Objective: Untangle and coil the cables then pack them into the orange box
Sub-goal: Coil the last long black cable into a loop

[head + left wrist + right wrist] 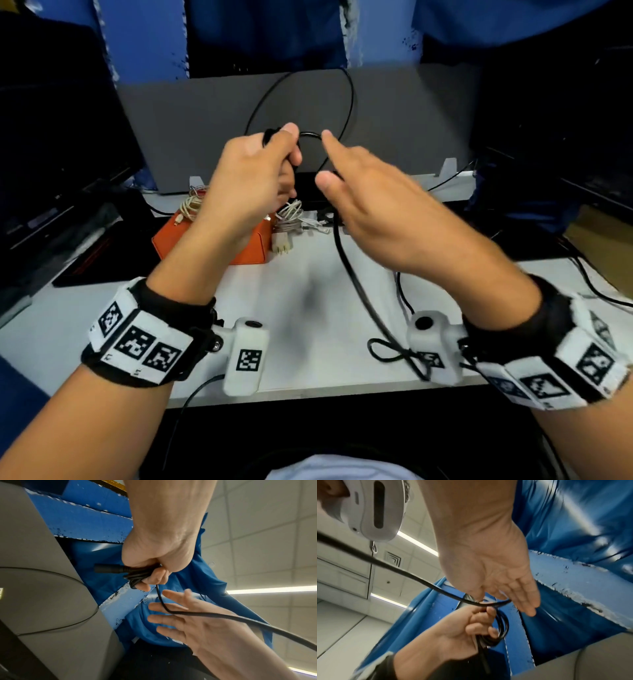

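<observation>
White worktop point(308, 308) beneath, the left hand point(253, 178) grips a partly wound bundle of thin black rubber cable point(356, 284), while the right hand point(373, 209), fingers spread, guides its slack. Coiling seems underway; next, another loop, then into the orange cardboard box point(178, 240) behind.

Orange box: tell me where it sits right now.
In the head view the orange box sits on the white desk, left of centre, behind the left hand.

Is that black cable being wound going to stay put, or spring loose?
The black cable looks springy: it arcs in wide loops. The coil in the left hand would probably spread if let go. The right hand, fingers straight, only guides it.
</observation>
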Available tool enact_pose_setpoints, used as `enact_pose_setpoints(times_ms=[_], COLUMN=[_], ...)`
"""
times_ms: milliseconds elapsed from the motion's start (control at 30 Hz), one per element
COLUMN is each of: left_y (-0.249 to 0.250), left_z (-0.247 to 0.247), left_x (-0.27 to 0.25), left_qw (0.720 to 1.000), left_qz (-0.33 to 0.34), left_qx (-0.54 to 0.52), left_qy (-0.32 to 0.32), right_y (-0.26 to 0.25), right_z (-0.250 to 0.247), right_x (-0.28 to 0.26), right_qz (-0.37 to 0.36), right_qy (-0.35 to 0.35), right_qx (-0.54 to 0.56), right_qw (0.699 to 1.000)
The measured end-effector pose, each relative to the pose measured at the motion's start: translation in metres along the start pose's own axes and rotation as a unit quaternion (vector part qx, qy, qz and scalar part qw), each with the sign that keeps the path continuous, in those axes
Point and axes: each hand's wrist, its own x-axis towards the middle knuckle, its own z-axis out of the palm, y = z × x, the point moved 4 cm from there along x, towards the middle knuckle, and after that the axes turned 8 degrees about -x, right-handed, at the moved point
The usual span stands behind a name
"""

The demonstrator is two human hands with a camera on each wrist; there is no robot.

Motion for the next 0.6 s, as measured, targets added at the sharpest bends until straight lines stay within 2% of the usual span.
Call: enact_pose_setpoints(times_ms=[100, 200, 300, 367, 400, 500, 600], left_y=[0.004, -0.001, -0.009, -0.012, -0.013, -0.007, -0.001], left_z=[0.004, 0.003, 0.003, 0.005, 0.006, 0.009, 0.012], left_x=[-0.006, -0.005, -0.003, -0.006, -0.008, -0.010, -0.010], left_qw=[0.997, 0.984, 0.947, 0.918, 0.909, 0.900, 0.873], left_qz=[-0.007, -0.062, -0.127, -0.173, -0.186, -0.179, -0.170], left_qx=[0.029, -0.078, -0.176, -0.195, -0.196, -0.242, -0.340], left_qy=[-0.065, -0.150, -0.239, -0.300, -0.319, -0.316, -0.306], right_y=[0.008, 0.020, 0.025, 0.029, 0.031, 0.029, 0.026], right_z=[0.012, 0.008, 0.011, 0.016, 0.018, 0.019, 0.019], right_x=[0.002, 0.008, 0.014, 0.016, 0.017, 0.019, 0.019], right_qz=[0.031, 0.042, 0.040, 0.064, 0.070, 0.044, 0.020], right_qy=[-0.003, 0.058, 0.078, 0.089, 0.098, 0.104, 0.077], right_qx=[-0.011, 0.030, 0.215, 0.319, 0.336, 0.314, 0.315], right_qw=[0.999, 0.997, 0.973, 0.941, 0.934, 0.943, 0.946])
